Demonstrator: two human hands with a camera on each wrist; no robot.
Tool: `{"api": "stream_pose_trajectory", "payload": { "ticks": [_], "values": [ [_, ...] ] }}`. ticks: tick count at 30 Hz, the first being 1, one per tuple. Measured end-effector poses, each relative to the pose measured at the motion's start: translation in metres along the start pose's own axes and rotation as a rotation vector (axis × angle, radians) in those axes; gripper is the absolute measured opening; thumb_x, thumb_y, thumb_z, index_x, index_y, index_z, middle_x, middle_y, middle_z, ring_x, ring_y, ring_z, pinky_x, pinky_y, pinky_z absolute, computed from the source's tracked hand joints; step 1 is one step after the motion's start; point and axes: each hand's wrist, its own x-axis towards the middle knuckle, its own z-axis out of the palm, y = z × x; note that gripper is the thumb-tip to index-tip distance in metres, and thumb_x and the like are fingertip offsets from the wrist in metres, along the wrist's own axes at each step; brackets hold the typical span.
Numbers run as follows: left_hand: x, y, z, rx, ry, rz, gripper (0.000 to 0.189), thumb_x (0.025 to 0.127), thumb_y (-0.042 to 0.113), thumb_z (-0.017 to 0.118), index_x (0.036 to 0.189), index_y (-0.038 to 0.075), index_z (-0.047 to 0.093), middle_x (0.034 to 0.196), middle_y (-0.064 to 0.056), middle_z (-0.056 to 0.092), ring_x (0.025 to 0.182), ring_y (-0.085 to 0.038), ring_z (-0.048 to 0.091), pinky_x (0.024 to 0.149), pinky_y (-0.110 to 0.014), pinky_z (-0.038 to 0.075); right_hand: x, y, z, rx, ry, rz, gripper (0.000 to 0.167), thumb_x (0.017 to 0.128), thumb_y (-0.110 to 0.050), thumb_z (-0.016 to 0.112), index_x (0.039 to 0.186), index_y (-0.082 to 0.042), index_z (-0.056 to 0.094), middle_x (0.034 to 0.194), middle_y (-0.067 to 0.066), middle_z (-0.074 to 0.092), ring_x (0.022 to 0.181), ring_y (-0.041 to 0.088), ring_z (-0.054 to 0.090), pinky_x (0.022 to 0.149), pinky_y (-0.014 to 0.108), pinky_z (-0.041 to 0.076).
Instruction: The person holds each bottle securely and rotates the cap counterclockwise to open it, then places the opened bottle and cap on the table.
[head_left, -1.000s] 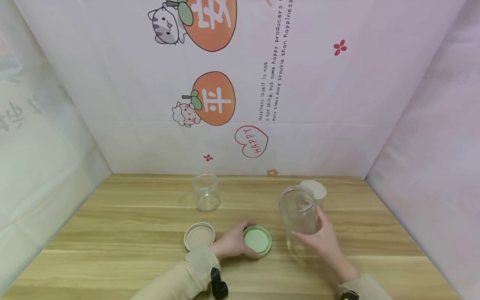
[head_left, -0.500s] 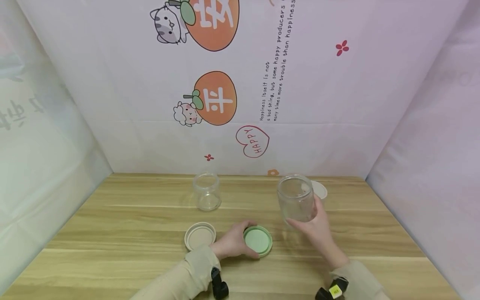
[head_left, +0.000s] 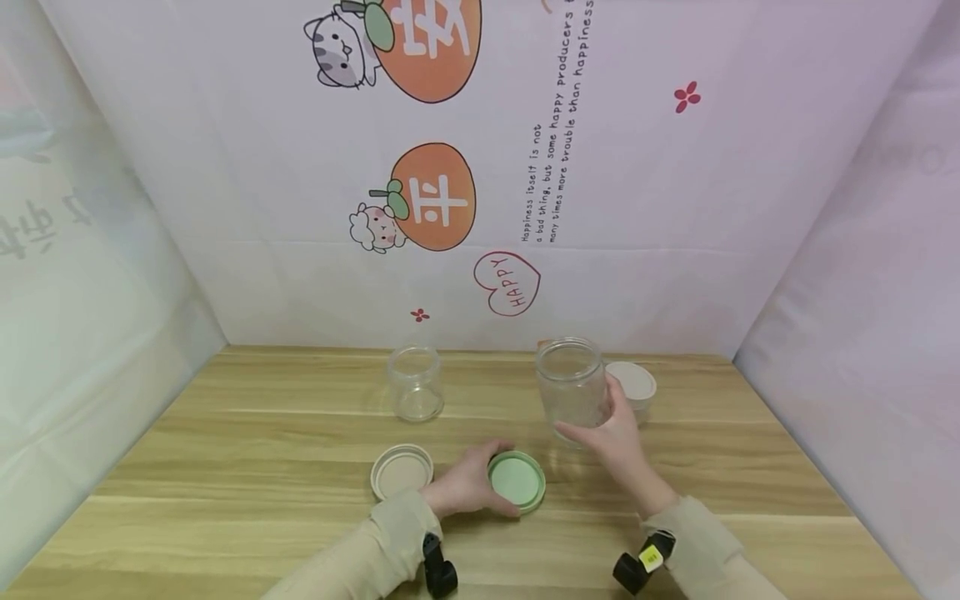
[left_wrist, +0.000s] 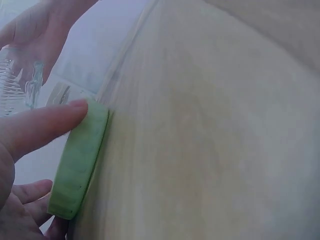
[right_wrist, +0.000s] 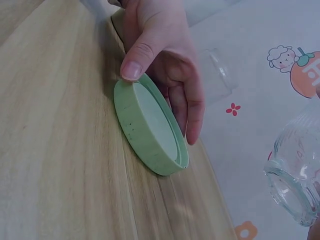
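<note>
My left hand [head_left: 472, 483] grips the rim of a green jar lid [head_left: 517, 482], thumb on the near side and fingers on the far side. The lid lies on the table, its recessed inner face up. In the left wrist view the thumb presses on the edge of the green lid [left_wrist: 82, 160]. A large clear jar [head_left: 570, 387] stands upright in my right hand [head_left: 617, 433], which holds it from the right side. Its mouth is uncovered. Whether its base touches the table cannot be told. The right wrist view catches only part of the jar [right_wrist: 295, 175].
Left of the green lid lies a beige lid [head_left: 401, 472], partly behind my left wrist. A smaller clear jar [head_left: 416, 387] without a lid stands at the back left. Behind my right hand is a container with a white lid [head_left: 632, 381]. Fabric walls surround the wooden table [head_left: 285, 417].
My right hand has carried the large jar left and toward the back, uncovering more of the white-lidded container. The left hand stays on the green lid.
</note>
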Motion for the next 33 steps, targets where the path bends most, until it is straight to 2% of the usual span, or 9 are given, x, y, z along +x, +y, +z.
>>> {"api": "stream_pose_trajectory", "payload": {
  "ticks": [8, 12, 19, 27, 33],
  "values": [
    [0.000, 0.003, -0.004, -0.046, 0.004, 0.005, 0.084, 0.067, 0.014, 0.085, 0.137, 0.001, 0.041, 0.137, -0.014, 0.048, 0.123, -0.031, 0.048, 0.103, -0.048, 0.039, 0.003, -0.002, 0.004, -0.013, -0.014, 0.017, 0.091, 0.070, -0.009, 0.082, 0.143, -0.011, 0.028, 0.145, 0.013, 0.036, 0.135, 0.032, 0.029, 0.113, 0.056, 0.017],
    [0.000, 0.003, -0.010, -0.083, 0.027, 0.025, 0.079, 0.072, 0.013, 0.082, 0.138, 0.000, 0.039, 0.138, -0.015, 0.048, 0.124, -0.034, 0.046, 0.102, -0.049, 0.040, 0.004, -0.003, 0.006, -0.018, -0.015, 0.017, 0.091, 0.069, -0.008, 0.082, 0.142, -0.010, 0.030, 0.144, 0.014, 0.037, 0.134, 0.032, 0.031, 0.112, 0.057, 0.020],
    [-0.002, 0.005, -0.024, -0.095, 0.085, 0.067, 0.072, 0.078, 0.017, 0.077, 0.138, 0.002, 0.041, 0.136, -0.013, 0.049, 0.125, -0.037, 0.043, 0.101, -0.052, 0.040, 0.008, -0.003, 0.011, -0.023, -0.016, 0.005, 0.091, 0.069, -0.007, 0.082, 0.143, -0.008, 0.029, 0.144, 0.016, 0.038, 0.134, 0.035, 0.034, 0.112, 0.056, 0.024],
    [-0.015, 0.011, -0.037, -0.151, 0.144, 0.094, 0.064, 0.080, 0.018, 0.075, 0.136, 0.007, 0.044, 0.134, -0.012, 0.052, 0.123, -0.036, 0.044, 0.101, -0.050, 0.040, 0.016, 0.001, 0.018, -0.045, -0.039, -0.018, 0.092, 0.071, -0.011, 0.082, 0.144, -0.007, 0.026, 0.146, 0.018, 0.034, 0.137, 0.038, 0.029, 0.112, 0.054, 0.025],
    [-0.028, 0.013, -0.044, -0.185, 0.181, 0.106, 0.062, 0.080, 0.019, 0.075, 0.134, 0.006, 0.047, 0.132, -0.015, 0.053, 0.122, -0.038, 0.046, 0.101, -0.052, 0.040, 0.025, 0.003, 0.026, 0.001, -0.045, -0.041, 0.091, 0.071, -0.007, 0.081, 0.143, -0.004, 0.025, 0.141, 0.017, 0.035, 0.134, 0.035, 0.033, 0.112, 0.051, 0.027]
  ]
}}
